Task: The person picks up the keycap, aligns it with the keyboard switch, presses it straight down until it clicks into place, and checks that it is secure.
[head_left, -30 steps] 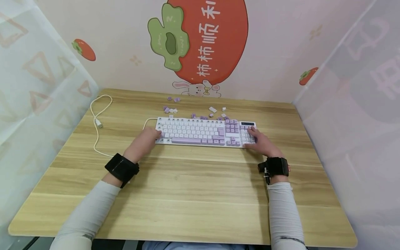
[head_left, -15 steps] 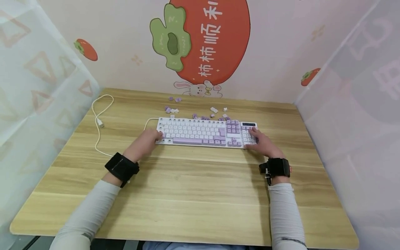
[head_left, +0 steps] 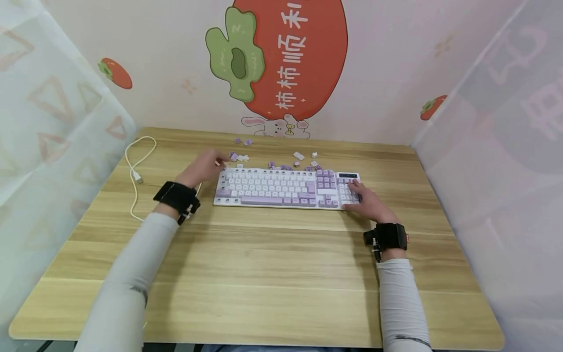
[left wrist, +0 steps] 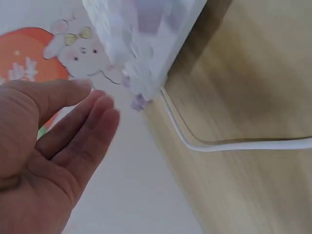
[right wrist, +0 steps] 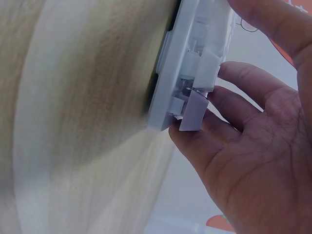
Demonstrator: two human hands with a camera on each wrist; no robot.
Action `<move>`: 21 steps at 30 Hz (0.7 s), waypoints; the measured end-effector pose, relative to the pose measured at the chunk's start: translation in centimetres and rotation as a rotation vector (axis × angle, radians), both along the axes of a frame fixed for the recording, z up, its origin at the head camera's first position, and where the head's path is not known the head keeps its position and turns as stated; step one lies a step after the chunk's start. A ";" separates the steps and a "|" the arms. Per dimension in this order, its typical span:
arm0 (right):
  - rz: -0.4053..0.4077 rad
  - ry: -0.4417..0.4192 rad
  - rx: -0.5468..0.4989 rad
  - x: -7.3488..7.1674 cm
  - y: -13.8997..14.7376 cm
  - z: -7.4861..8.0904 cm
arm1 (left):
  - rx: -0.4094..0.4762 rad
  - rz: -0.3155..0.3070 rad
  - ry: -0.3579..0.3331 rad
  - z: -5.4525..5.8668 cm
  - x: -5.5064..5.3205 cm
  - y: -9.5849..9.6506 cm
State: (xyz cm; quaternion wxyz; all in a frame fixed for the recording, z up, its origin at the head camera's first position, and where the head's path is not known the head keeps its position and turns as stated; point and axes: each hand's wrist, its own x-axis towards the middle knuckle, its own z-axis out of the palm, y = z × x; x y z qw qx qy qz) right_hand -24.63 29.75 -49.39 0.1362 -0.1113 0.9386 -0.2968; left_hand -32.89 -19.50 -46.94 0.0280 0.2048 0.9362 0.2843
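A white and purple keyboard [head_left: 272, 188] lies on the wooden table. My left hand [head_left: 203, 168] is in the air by the keyboard's far left corner, close to a small group of loose white and purple keycaps [head_left: 239, 157]. In the left wrist view, the left hand [left wrist: 63, 131] has its thumb and fingertips apart, with nothing between them. My right hand [head_left: 371, 201] holds the keyboard's right end. In the right wrist view, fingers of the right hand [right wrist: 253, 131] bend round that end, against the side of the keys [right wrist: 195, 111].
More loose keycaps [head_left: 299, 156] are scattered behind the keyboard. A white cable [head_left: 134, 195] with a USB plug [head_left: 138, 177] loops across the table's left side. A printed backdrop [head_left: 167, 58] stands behind the table [head_left: 264, 274], with sheets at both sides.
My left hand has let go of the keyboard's left end and moved up and away to its far left corner. The right hand has stayed in place.
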 end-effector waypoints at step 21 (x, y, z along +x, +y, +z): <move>0.006 0.009 -0.006 0.1 0.1 0.2 | -0.091 -0.015 -0.046 -2.1 -6.9 1.3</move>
